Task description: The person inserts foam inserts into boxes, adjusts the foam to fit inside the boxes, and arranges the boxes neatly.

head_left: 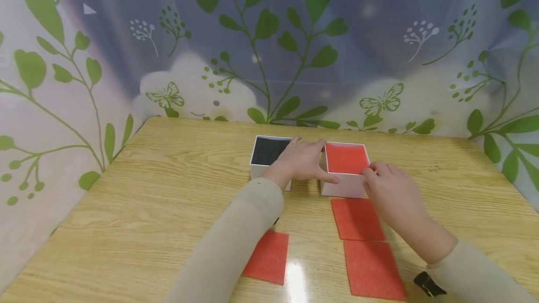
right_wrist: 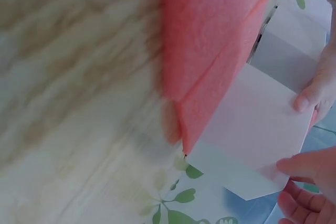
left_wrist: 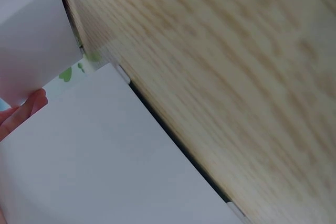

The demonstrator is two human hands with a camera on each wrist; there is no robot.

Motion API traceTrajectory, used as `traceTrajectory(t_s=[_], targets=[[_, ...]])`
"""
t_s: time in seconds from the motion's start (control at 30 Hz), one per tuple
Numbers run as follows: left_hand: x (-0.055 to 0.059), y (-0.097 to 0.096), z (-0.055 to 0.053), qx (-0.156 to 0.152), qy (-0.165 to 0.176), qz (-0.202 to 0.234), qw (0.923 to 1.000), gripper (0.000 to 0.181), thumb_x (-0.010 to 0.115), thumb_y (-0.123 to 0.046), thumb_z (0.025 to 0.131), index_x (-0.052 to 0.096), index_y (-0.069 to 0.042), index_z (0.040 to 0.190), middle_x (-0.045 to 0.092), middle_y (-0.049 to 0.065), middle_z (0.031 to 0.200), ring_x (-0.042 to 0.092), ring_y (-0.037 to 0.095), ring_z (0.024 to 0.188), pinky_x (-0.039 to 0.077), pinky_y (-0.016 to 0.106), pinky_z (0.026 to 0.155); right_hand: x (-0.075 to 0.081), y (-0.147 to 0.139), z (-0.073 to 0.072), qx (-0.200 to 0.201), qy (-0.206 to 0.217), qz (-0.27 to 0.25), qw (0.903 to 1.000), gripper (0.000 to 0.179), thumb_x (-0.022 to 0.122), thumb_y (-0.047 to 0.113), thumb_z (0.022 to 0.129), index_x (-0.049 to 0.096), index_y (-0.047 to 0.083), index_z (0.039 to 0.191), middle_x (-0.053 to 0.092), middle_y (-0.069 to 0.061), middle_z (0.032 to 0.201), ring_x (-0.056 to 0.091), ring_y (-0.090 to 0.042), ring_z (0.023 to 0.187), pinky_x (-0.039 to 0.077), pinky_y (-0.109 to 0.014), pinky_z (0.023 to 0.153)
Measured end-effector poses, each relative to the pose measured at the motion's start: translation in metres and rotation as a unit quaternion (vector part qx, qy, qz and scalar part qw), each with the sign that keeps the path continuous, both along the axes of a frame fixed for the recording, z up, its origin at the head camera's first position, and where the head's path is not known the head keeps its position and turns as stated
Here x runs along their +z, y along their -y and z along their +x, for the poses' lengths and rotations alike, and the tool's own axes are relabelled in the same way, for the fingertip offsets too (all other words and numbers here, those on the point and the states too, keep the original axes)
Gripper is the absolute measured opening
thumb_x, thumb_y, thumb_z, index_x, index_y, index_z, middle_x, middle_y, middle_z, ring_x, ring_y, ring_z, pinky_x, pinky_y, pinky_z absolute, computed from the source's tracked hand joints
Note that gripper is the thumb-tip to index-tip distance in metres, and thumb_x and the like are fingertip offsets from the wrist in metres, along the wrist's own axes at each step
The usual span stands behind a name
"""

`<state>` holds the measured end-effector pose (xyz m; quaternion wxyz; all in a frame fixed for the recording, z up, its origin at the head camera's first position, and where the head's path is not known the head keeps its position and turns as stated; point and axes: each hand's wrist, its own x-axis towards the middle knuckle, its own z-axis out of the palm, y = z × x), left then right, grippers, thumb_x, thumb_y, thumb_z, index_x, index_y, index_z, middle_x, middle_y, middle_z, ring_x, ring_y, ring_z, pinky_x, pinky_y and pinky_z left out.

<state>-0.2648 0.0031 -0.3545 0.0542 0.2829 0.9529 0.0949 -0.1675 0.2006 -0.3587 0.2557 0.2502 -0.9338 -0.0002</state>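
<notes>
A white box (head_left: pixel 343 186) with red felt (head_left: pixel 347 158) inside its open top stands between the two hands. My left hand (head_left: pixel 301 160) holds it from the left, thumb on the front wall and fingers toward the back left corner. At the front right upper corner, my right hand (head_left: pixel 393 191) grips the same box; the right wrist view shows the thumb on its front wall (right_wrist: pixel 252 129) and curled fingers at the side. Left of it stands a second white box (head_left: pixel 258 169) with black felt (head_left: pixel 267 148), partly covered by the left hand and wrist.
Two red felt squares (head_left: pixel 358 219) lie in a column in front of the right box. Another red square (head_left: pixel 269 256) lies partly under the left forearm. A black strap (head_left: pixel 428 284) is by the right sleeve. A leaf-patterned curtain (head_left: pixel 269 60) hangs behind the wooden table (head_left: pixel 168 176).
</notes>
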Motion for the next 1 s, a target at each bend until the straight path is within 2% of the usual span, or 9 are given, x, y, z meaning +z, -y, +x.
traceTrajectory(t_s=[0.23, 0.37, 0.63, 0.77, 1.0], targets=[[0.000, 0.000, 0.000, -0.003, 0.002, 0.005, 1.0000, 0.107, 0.060, -0.075, 0.067, 0.025, -0.014, 0.148, 0.053, -0.010, 0.130, 0.047, 0.015, 0.122, 0.006, 0.043, 0.112, 0.004, 0.001, 0.000, -0.019, 0.040, 0.024, 0.9987, 0.023, 0.072, -0.013, 0.068, 0.060, 0.000, 0.083, 0.056, -0.010, 0.076, 0.054, -0.026, 0.068, 0.049, -0.036, 0.053], [-0.001, 0.000, 0.000, -0.002, 0.003, 0.007, 1.0000, 0.107, 0.060, -0.075, 0.067, 0.025, -0.014, 0.148, 0.052, -0.009, 0.131, 0.048, 0.015, 0.122, 0.006, 0.043, 0.112, 0.006, 0.002, 0.000, -0.015, 0.038, 0.024, 0.9989, 0.022, 0.072, -0.013, 0.068, 0.060, 0.000, 0.082, 0.057, -0.009, 0.074, 0.054, -0.026, 0.066, 0.048, -0.035, 0.052], [-0.002, -0.001, 0.000, 0.002, -0.001, 0.010, 0.9999, 0.108, 0.059, -0.077, 0.066, 0.027, -0.014, 0.147, 0.052, -0.008, 0.132, 0.049, 0.011, 0.119, 0.008, 0.043, 0.112, 0.004, 0.006, -0.006, 0.003, 0.019, 0.017, 0.9997, 0.023, 0.077, 0.000, 0.071, 0.060, 0.002, 0.086, 0.055, -0.010, 0.084, 0.054, -0.026, 0.072, 0.050, -0.035, 0.057], [-0.002, -0.001, -0.001, 0.000, -0.001, 0.010, 0.9999, 0.108, 0.059, -0.077, 0.066, 0.027, -0.014, 0.147, 0.053, -0.008, 0.130, 0.050, 0.011, 0.117, 0.009, 0.044, 0.112, 0.005, 0.009, -0.008, 0.017, 0.032, 0.010, 0.9993, 0.022, 0.077, 0.001, 0.072, 0.059, 0.001, 0.085, 0.054, -0.008, 0.079, 0.054, -0.024, 0.067, 0.049, -0.033, 0.053], [-0.003, -0.001, -0.001, -0.002, -0.002, 0.011, 0.9999, 0.107, 0.059, -0.076, 0.067, 0.027, -0.013, 0.147, 0.055, -0.008, 0.128, 0.051, 0.010, 0.116, 0.010, 0.045, 0.111, 0.009, 0.011, -0.010, 0.015, 0.066, 0.019, 0.9975, 0.019, 0.078, 0.001, 0.072, 0.063, 0.003, 0.084, 0.054, -0.006, 0.077, 0.055, -0.023, 0.070, 0.051, -0.035, 0.058]])
